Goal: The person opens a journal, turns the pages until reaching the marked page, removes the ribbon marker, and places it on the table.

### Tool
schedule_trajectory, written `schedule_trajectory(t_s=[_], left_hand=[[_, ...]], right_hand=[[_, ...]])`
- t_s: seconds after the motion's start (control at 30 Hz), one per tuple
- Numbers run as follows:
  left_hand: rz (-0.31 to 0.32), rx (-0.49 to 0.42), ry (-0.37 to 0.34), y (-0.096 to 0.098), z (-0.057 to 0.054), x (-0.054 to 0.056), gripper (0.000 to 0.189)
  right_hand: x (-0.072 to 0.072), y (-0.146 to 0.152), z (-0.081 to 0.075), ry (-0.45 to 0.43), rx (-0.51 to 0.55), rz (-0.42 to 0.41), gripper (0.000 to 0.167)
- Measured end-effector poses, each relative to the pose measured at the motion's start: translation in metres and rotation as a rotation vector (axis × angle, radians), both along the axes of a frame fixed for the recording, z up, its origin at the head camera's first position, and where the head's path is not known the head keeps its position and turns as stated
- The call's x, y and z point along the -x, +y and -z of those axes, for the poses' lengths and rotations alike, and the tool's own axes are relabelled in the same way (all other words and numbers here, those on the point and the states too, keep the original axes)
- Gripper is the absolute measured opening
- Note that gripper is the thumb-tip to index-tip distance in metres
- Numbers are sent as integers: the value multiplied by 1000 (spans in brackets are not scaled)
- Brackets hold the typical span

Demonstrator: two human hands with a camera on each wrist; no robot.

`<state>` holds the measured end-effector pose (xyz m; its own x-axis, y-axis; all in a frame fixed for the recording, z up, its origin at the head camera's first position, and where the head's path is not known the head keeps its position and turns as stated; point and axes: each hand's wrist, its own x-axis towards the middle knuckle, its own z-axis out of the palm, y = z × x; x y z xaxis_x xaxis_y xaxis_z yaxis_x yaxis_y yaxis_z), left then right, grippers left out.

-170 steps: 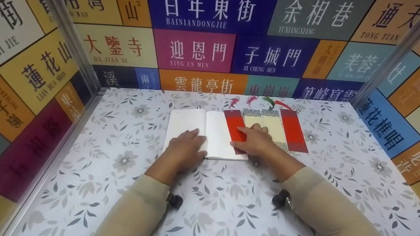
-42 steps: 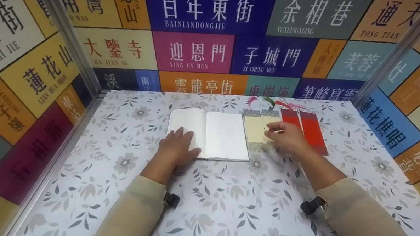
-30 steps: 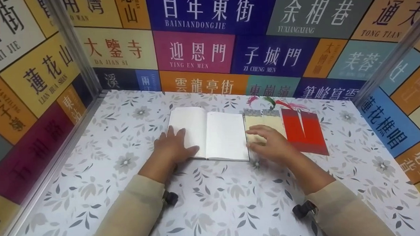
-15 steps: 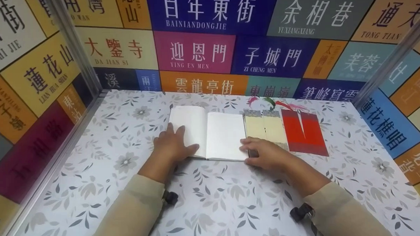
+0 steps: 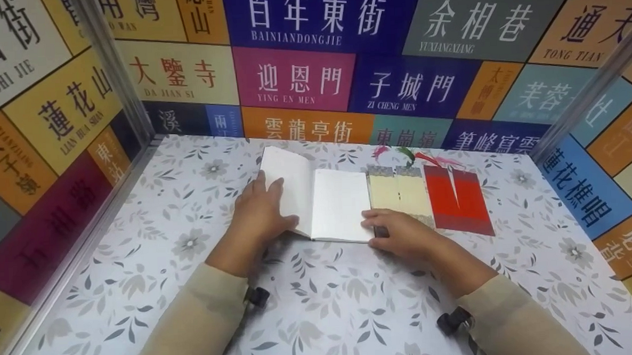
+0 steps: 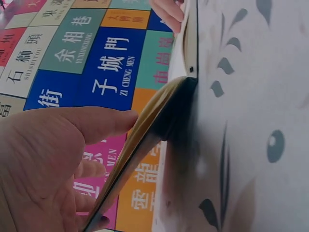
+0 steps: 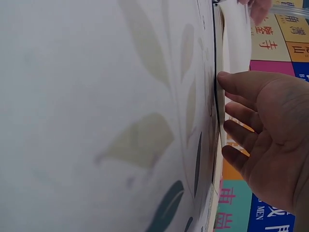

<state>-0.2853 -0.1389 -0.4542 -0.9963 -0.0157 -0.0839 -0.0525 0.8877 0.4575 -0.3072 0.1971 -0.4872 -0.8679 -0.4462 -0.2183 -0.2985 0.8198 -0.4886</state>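
An open notebook (image 5: 341, 205) with blank white pages lies on the floral tabletop, its left half raised at a slant. My left hand (image 5: 258, 209) holds that half by its outer edge; in the left wrist view the thumb (image 6: 108, 123) lies over the pages and fingers show behind the cover. My right hand (image 5: 404, 232) touches the lower right corner of the notebook, thumb at its bottom edge in the right wrist view. To its right lie two beige bookmarks (image 5: 383, 190) with grey patterned ends, then two red bookmarks (image 5: 474, 197), tops touching.
Pink, green and red tassels (image 5: 405, 153) extend from the bookmarks towards the back wall. Printed panels (image 5: 290, 77) with Chinese characters enclose the table (image 5: 322, 316) at the back and both sides.
A red bookmark has gone from the notebook's right edge to the far right of the row. My right hand has returned to the notebook's corner; my left hand has lifted the left half.
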Motion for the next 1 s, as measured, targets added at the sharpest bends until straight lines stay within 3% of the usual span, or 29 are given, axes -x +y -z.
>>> schedule_trajectory(t_s=[0.27, 0.47, 0.77, 1.0], left_hand=[[38, -52, 53, 6, -17, -5, 98], [79, -104, 109, 12, -23, -7, 97], [188, -225, 210, 22, -21, -7, 98], [175, -237, 202, 28, -18, -6, 95]], right_hand=[[0, 2, 0, 6, 6, -10, 57], [1, 2, 1, 41, -2, -41, 55], [-2, -1, -5, 46, 27, -14, 55], [-2, -15, -25, 141, 134, 15, 60]])
